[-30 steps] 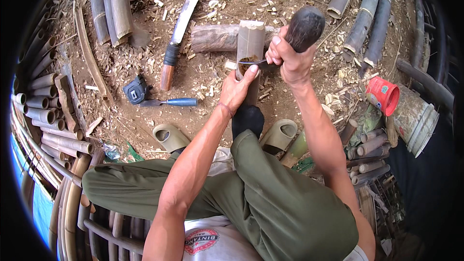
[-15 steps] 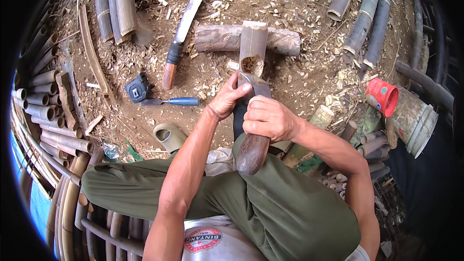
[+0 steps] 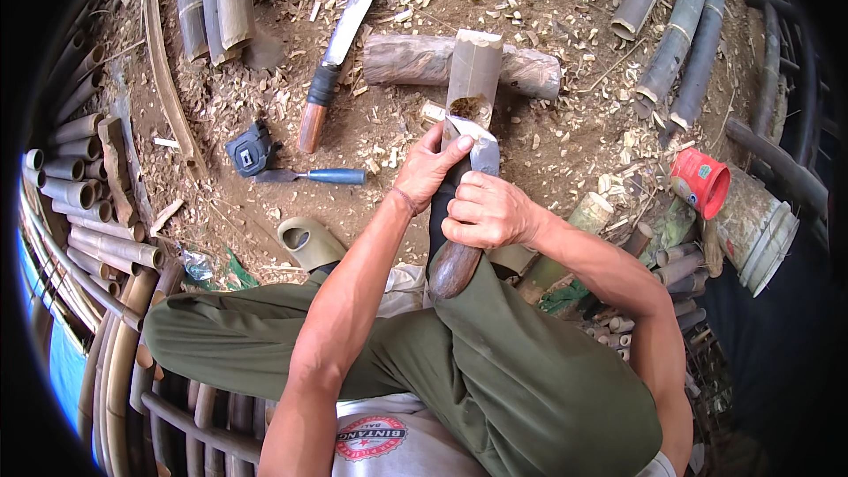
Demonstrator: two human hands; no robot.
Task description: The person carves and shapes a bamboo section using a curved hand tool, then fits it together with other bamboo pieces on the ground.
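In front of me a bamboo tube [image 3: 475, 60] rests across a short log [image 3: 406, 60], with a cut hollow at its near part. My right hand [image 3: 484, 210] is closed around the dark wooden handle [image 3: 455, 271] of a knife. Its broad blade [image 3: 483, 152] points away from me and meets the bamboo just below the hollow. My left hand [image 3: 430, 164] is closed on the near part of the bamboo, its thumb laid against the blade. The fingers under the tube are hidden.
A machete [image 3: 349, 31], a blue-handled chisel [image 3: 334, 176] and a tape measure [image 3: 251, 150] lie on the chip-strewn ground at left. Bamboo poles [image 3: 676, 26] are at far right, near a red tub [image 3: 700, 182] and a dirty white bucket [image 3: 755, 230]. Cut bamboo [image 3: 113, 243] is stacked left.
The blade has turned, so its bright flat face now shows more. Its handle end has drawn slightly back. The whole view has shifted a little.
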